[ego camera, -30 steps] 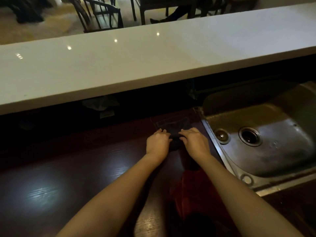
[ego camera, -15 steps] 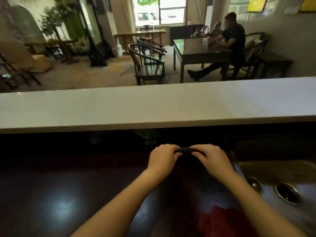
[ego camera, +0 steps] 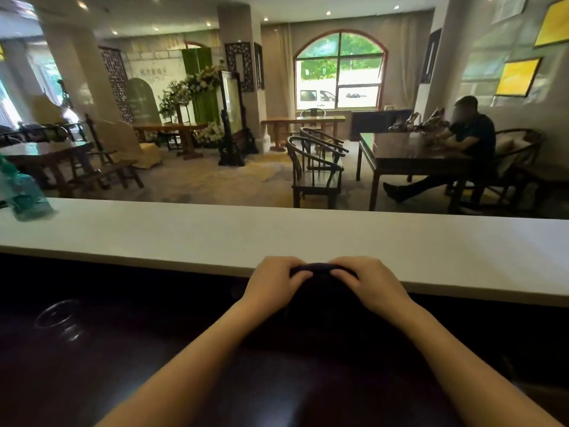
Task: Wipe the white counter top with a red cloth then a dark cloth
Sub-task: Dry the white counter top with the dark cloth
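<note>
The white counter top [ego camera: 184,238] runs across the middle of the view as a raised ledge. A dark cloth [ego camera: 320,269] is bunched between both hands, right at the ledge's near edge, and hangs down into shadow. My left hand [ego camera: 274,282] grips its left side and my right hand [ego camera: 366,282] grips its right side, fingers curled over the top fold. The red cloth is out of view.
A green plastic bottle [ego camera: 21,192] stands on the white counter at the far left. A clear glass [ego camera: 60,318] sits on the dark lower worktop [ego camera: 123,365] at left. Beyond the counter are tables, chairs and a seated person [ego camera: 468,140].
Both hands have lifted the dark cloth from the lower dark worktop up to the white counter's edge. The view has tilted up, so the sink and red cloth have dropped out of sight.
</note>
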Tool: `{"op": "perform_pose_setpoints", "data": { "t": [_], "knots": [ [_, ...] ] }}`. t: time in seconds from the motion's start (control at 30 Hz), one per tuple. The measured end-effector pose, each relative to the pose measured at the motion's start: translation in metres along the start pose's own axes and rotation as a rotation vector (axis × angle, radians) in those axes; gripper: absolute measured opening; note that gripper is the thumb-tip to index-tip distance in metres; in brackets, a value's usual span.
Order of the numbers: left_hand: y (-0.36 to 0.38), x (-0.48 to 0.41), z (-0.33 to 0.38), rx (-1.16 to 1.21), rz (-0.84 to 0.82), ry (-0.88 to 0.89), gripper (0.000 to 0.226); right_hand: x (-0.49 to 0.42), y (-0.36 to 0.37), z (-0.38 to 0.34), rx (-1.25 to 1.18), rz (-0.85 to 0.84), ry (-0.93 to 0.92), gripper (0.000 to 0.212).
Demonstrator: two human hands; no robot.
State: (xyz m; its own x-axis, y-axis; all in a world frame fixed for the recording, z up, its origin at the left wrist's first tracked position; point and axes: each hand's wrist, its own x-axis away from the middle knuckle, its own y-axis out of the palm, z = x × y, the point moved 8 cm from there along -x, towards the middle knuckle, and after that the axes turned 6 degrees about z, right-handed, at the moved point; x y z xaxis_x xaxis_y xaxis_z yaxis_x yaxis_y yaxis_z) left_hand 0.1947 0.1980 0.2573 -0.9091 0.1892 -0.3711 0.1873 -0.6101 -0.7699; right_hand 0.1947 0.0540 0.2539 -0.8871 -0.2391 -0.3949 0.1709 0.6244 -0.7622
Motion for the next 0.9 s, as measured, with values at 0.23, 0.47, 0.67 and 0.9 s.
{"op": "perform_pose_setpoints", "data": {
  "t": [0.23,0.47,0.67,0.9],
  "knots": [
    [-0.030,-0.097,-0.027,0.001,0.017,0.063,0.022,-0.094,0.000,0.002,0.043,0.105,0.042,0.022],
    [-0.001,-0.164,-0.027,0.081,-0.022,0.186,0.024,-0.129,-0.012,0.044,0.185,0.271,0.125,0.027],
    [0.071,-0.124,-0.060,-0.055,-0.287,0.241,0.028,-0.080,0.045,0.077,0.265,-0.072,0.231,0.028],
    [0.081,-0.106,-0.068,-0.016,-0.302,0.198,0.042,-0.061,0.044,0.072,0.265,-0.101,0.288,0.038]
  ]
}}
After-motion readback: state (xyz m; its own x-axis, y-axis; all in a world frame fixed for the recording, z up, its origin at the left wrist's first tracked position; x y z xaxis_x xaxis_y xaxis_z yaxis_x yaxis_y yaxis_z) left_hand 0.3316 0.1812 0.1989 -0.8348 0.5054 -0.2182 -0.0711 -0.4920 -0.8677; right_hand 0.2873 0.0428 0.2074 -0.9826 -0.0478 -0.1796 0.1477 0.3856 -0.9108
